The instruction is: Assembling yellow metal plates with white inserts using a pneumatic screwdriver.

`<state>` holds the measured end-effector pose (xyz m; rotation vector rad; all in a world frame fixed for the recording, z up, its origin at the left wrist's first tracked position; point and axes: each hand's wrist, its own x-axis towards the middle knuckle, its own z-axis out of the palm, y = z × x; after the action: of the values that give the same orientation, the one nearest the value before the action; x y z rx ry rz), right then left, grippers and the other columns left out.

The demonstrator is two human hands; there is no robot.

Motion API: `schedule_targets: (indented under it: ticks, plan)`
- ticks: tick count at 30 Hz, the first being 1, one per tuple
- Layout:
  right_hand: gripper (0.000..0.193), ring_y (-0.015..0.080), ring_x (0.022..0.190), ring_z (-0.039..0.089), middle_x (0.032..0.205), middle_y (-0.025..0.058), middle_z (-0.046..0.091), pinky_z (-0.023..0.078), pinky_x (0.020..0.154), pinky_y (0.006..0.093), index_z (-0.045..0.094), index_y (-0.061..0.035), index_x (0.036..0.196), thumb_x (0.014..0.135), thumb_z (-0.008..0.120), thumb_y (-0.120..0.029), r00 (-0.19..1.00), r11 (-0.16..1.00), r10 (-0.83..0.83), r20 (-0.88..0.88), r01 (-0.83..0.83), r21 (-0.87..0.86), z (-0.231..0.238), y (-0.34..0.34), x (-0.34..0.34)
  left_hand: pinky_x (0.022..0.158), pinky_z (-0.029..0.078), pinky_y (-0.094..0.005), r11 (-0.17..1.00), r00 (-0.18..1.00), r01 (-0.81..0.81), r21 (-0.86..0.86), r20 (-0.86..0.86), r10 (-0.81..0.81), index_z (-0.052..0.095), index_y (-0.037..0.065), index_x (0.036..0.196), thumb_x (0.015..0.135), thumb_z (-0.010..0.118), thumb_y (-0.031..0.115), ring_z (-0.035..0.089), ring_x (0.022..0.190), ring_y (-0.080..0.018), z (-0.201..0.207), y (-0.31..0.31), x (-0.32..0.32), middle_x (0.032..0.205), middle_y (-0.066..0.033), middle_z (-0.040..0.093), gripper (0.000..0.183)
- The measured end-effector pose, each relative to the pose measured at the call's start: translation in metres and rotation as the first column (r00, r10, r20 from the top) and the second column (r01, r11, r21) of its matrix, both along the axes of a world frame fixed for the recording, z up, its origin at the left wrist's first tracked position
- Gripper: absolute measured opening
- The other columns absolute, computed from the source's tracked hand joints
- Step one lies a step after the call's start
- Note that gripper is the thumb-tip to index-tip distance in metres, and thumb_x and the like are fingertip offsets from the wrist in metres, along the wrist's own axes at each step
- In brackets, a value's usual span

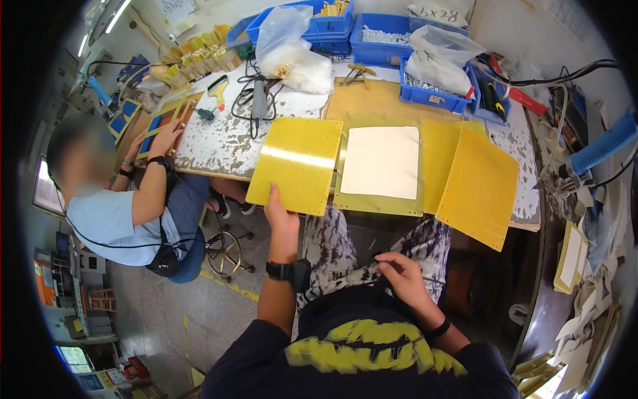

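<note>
Left hand [282,218] pinching yellow plate [296,163] by lower edge, left of cream sheet [382,163]; I'd keep thumb flat, plate level. Right hand [403,278] low, fingers curled; can't tell if holding anything.

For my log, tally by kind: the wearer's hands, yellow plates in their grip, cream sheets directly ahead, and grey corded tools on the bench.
Hands: 2 (left hand, right hand)
Held yellow plate: 1
Cream sheet: 1
Grey corded tool: 1
Total: 5
</note>
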<state>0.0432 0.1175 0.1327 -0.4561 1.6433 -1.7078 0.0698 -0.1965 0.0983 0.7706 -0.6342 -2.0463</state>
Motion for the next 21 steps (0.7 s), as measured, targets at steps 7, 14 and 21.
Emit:
schedule_targets:
  ticks: [7,14,21]
  plan:
    - [0.018,0.007,0.077,0.056,0.081,0.0018,0.061,0.045,0.069,0.0212,0.059,0.0013,0.102,0.087,0.056,-0.007,0.978,0.992,0.108,-0.181,-0.094,0.083,0.012,0.001,-0.001,0.041,0.041,-0.0234,1.0,0.972,-0.018,0.022,0.233,0.013,0.053,0.007,0.107,0.089,0.054,0.028,0.059,0.058,-0.0121,-0.003,-0.014,-0.022,0.085,-0.0027,0.063,0.027]
    - [0.022,0.0098,0.075,0.057,0.08,0.0041,0.06,0.047,0.069,0.0239,0.056,0.0007,0.106,0.09,0.054,-0.014,0.939,0.952,-0.283,0.196,0.3,-0.063,-0.005,0.03,-0.025,0.037,0.031,-0.0195,0.991,0.966,0.033,-0.127,0.257,0.001,0.051,0.012,0.098,0.09,0.053,0.032,0.049,0.049,-0.0065,-0.027,-0.02,-0.017,0.072,0.002,0.057,0.021]
    - [0.02,0.0311,0.08,0.048,0.081,0.0114,0.05,0.041,0.072,0.0386,0.059,-0.0043,0.085,0.068,0.067,-0.002,0.244,0.641,-0.261,-0.934,0.767,0.021,0.021,0.09,-0.054,0.083,0.038,-0.0372,0.992,0.911,0.124,0.038,0.391,-0.129,0.046,0.01,0.112,0.088,0.05,0.045,0.048,0.1,-0.0174,-0.042,0.04,0.023,0.113,-0.0062,0.05,0.042]
